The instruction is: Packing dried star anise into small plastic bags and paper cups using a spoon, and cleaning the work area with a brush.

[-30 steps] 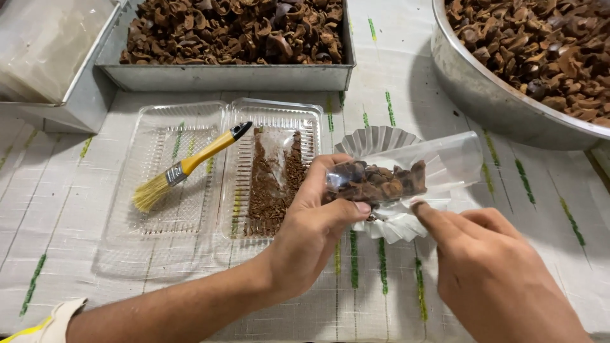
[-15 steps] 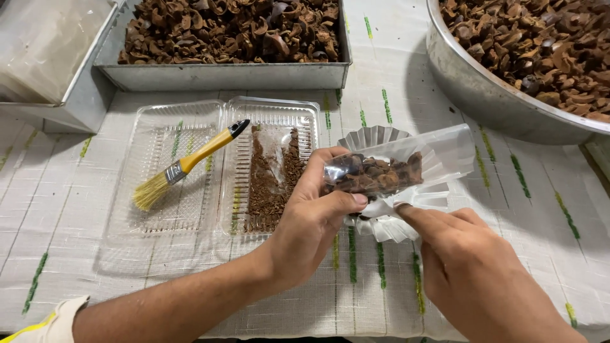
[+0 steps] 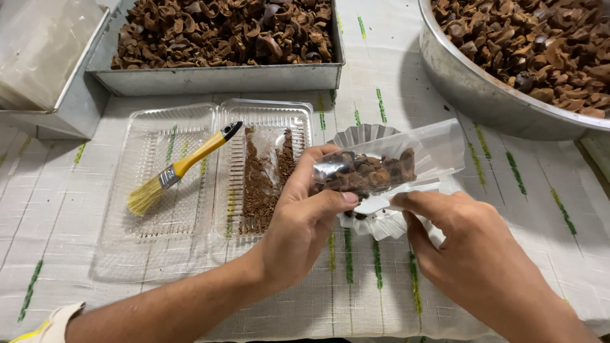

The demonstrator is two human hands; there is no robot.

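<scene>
2 hands hold a small clear bag of brown pieces over a white fluted tray, centre frame.

Left hand (image 3: 305, 222) grips the clear bag (image 3: 381, 166) by its closed end, thumb under, fingers wrapped over; right hand (image 3: 470, 254) pinches the bag's lower edge beside the white fluted tray (image 3: 368, 134) underneath. Bag looks part filled, mouth unsealed at right, so filling seems mostly done and closing is left, as far as I can judge. Left of centre: open clear clamshell (image 3: 159, 190) with yellow-handled brush (image 3: 181, 166) and brown crumbs (image 3: 260, 184). Upper left: metal tray (image 3: 216, 77) of brown pieces; upper right: big metal bowl (image 3: 483, 95) of the same. Versus 1 s ago: bag tilted slightly flatter, right hand moved up closer to it.
</scene>
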